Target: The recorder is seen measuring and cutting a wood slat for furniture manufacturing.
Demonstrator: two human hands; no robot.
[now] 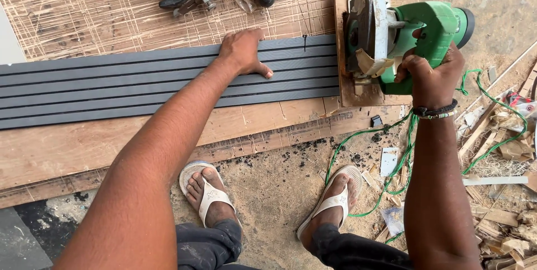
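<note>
Left hand [244,52] flat on panel [140,82], grip open, nothing held. Right hand [430,77] closed around saw [403,38] at panel's right end; panel's long axis runs left-right.

A crumpled package [517,105] with red, white and dark colours lies at the far right edge, among wood scraps on the ground. A pale rectangular label [382,21] sits on the metal guard of the green saw [430,35]. No screens or signs show.
</note>
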